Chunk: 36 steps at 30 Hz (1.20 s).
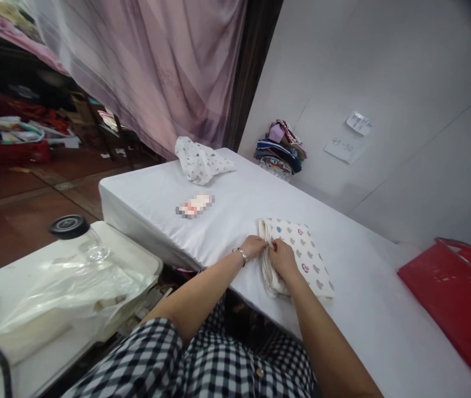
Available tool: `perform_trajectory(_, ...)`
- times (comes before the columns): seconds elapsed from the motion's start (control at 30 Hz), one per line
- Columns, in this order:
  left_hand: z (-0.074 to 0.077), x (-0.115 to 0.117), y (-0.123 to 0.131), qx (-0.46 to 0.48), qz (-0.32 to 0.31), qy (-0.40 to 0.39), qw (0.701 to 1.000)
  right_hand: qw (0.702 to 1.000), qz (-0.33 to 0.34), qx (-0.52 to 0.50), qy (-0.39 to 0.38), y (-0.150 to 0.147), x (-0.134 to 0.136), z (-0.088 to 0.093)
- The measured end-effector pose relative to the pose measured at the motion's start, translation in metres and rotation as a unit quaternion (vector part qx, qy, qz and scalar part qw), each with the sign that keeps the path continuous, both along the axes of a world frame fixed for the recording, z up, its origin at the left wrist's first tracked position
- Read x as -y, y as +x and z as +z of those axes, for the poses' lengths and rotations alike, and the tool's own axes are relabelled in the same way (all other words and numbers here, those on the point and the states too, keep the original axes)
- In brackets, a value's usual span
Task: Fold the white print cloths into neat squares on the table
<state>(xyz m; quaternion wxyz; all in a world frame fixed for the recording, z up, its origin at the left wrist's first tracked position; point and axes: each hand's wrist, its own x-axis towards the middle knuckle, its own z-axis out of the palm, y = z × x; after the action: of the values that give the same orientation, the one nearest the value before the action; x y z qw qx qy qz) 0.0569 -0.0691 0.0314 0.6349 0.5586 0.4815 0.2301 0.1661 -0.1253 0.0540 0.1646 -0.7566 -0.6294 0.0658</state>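
While a plastic bag (73, 293) sits off to the left and a red basket (455, 298) to the right, the left hand (254, 246) and right hand (283, 260) are close together, both pinching the left edge of a folded cloth (304, 249) lying flat on the white table (364, 315). Further past the hands there's a crumpled white cloth (200, 160), then a pile of clothes (281, 146) against the wall.

My left grip (254, 246) and right grip (283, 260) hold the cloth (304, 249) on the counter (364, 293); garment (200, 160) beyond them, basket (455, 298) to their right.
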Motion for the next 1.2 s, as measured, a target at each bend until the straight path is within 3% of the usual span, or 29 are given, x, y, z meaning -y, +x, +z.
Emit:
perform_trajectory(0.17,-0.001,0.001,0.000,-0.022,0.013,0.054,0.998,1.000,0.001,0.014,-0.027,-0.006,0.003,-0.001)
perform_trajectory(0.33,-0.002,-0.006,0.001,-0.061,0.012,0.126,0.990,1.000,-0.018,-0.011,-0.003,0.001,0.000,-0.005)
perform_trajectory(0.47,-0.006,-0.019,-0.001,-0.103,0.037,0.167,0.980,0.995,-0.018,-0.096,0.032,0.008,-0.002,-0.009)
perform_trajectory(0.6,-0.007,-0.036,0.003,-0.150,0.056,0.189,0.969,0.992,-0.024,-0.115,0.048,0.009,-0.001,-0.011)
perform_trajectory(0.8,-0.005,-0.052,0.014,-0.188,0.033,0.234,0.953,0.988,-0.020,-0.143,0.056,0.009,0.000,-0.011)
perform_trajectory(1.2,-0.007,-0.043,0.001,-0.206,0.022,0.248,0.946,0.985,-0.020,-0.170,0.028,0.011,-0.004,-0.014)
